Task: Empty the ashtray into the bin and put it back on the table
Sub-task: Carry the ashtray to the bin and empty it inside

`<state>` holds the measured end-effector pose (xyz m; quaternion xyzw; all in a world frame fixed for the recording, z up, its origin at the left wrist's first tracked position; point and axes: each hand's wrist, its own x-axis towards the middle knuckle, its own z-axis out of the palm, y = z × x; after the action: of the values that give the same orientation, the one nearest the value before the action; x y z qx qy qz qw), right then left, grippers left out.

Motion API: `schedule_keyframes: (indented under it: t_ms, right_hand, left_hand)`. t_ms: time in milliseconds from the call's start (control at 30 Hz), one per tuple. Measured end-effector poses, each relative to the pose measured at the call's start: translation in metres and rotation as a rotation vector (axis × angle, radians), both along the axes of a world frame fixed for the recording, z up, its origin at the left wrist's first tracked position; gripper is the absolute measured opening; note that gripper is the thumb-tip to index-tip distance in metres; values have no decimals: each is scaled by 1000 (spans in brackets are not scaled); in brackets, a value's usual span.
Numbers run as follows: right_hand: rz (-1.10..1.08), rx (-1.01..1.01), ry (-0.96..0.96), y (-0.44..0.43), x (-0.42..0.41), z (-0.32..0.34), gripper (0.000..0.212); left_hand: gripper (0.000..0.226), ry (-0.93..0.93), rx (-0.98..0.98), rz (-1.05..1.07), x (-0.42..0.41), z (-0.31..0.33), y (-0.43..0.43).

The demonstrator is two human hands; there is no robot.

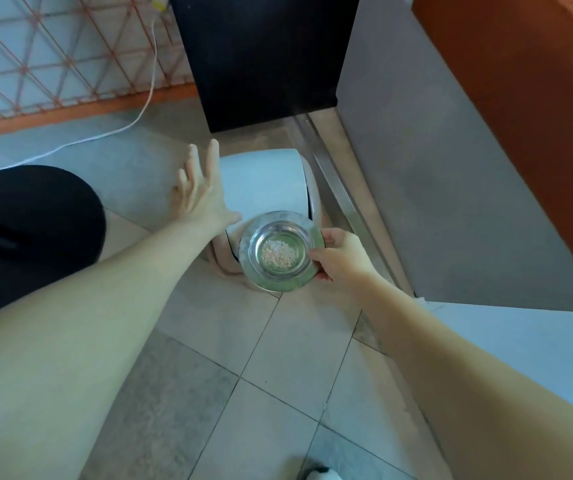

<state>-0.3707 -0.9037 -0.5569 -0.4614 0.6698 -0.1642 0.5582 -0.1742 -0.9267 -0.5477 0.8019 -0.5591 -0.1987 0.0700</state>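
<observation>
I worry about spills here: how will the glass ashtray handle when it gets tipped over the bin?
The ashtray looks like thick glass, so probably rigid, heavy for its size and breakable. The right hand pinches only its smooth rim, so it may slip. The loose pale bits inside should pour out readily.

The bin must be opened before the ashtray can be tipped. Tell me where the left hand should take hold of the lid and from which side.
Take the lid at its near edge beside the ashtray, coming from the left, where the open left hand already hovers. The lid looks curved and smooth, with a seam near that edge; no handle shows. The right hand holds the ashtray.
</observation>
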Motion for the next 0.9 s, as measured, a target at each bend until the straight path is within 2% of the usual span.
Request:
schedule_keyframes:
  t_ms: [133,200,333,433,533,767,900]
  right_hand:
    - [-8,1,-1,-3,-1,-3,30]
    - [-15,-14,-12,-6,-1,-4,28]
    - [-12,-74,-12,-14,0,-5,26]
    - [-12,-111,-3,-20,3,-6,25]
    - [10,-159,25,-21,9,-9,20]
    - [-9,-176,60,-16,12,-13,21]
    - [-32,-161,53,-18,14,-9,16]
  left_hand:
    - [106,-7,-67,65,0,-4,-2]
    - [106,72,-77,155,-1,-9,-3]
    - [95,144,-38,298,1,-15,-6]
    - [71,94,-31,302,3,-17,-6]
    - [60,87,-55,314,3,-20,-5]
    - [52,72,-65,310,7,-26,-4]
    - [59,66,-44,309,6,-24,-6]
